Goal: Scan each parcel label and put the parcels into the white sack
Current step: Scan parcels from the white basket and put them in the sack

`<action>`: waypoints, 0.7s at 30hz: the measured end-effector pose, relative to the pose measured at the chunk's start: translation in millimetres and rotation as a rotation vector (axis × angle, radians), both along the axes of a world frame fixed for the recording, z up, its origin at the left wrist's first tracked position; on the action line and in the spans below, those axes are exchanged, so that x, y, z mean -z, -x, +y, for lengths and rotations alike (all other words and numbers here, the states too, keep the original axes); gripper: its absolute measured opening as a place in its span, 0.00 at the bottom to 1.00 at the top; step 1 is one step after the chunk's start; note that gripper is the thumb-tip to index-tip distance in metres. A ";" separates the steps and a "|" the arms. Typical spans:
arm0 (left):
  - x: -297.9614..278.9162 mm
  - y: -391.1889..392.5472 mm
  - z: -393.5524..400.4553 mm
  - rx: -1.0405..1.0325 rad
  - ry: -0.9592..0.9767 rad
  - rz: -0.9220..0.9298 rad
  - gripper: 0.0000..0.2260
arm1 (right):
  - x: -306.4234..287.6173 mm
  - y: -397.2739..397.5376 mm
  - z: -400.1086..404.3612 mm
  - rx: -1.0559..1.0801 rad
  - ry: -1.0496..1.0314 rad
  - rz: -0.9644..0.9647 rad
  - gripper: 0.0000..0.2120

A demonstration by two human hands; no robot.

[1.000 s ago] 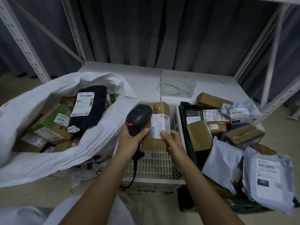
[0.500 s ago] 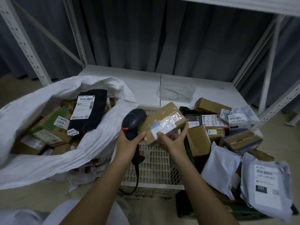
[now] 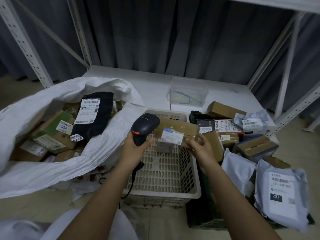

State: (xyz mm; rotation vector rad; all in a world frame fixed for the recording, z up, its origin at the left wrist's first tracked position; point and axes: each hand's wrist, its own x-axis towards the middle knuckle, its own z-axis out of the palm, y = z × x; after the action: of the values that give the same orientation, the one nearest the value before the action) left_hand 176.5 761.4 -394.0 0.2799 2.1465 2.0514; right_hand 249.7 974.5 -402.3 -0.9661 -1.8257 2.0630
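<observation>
Left hand (image 3: 136,147) wrapped round the handle of the scanner (image 3: 144,128), head aimed right at the label (image 3: 171,135). Right hand (image 3: 199,146) pinching the right end of the cardboard parcel (image 3: 178,131). Held above the cream basket (image 3: 190,193), long axis left to right, label facing up.

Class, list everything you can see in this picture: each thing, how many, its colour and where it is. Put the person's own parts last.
White woven sack: one, white, open at left, holding boxes.
Black soft parcel: one, black with white label, on top inside the sack.
Cream slotted plastic basket: one, cream, centre.
Dark crate: one, dark, right, heaped with parcels.
Grey mailer bag marked 231: one, grey, far right.
Clear plastic tub: one, see-through, on the white shelf behind.
Black handheld scanner: one, black, left hand's grip.
Brown cardboard box: one, brown, over the basket.
Left hand: grips scanner.
Right hand: holds box.
</observation>
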 end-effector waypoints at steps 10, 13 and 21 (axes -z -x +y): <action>16.3 -2.2 7.5 0.220 0.262 0.014 0.24 | 12.9 16.9 10.8 0.104 0.170 0.030 0.22; 17.6 -3.2 7.3 0.213 0.299 0.036 0.23 | 14.6 18.2 12.2 0.097 0.167 0.030 0.23; 12.7 -2.3 3.7 0.175 0.388 0.047 0.23 | 14.6 17.6 10.6 0.089 0.160 0.035 0.21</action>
State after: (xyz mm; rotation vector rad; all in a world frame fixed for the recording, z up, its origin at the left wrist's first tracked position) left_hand 178.8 765.2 -406.7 0.4461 2.3902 1.5118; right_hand 232.1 985.1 -416.9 -1.0241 -1.5904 2.1831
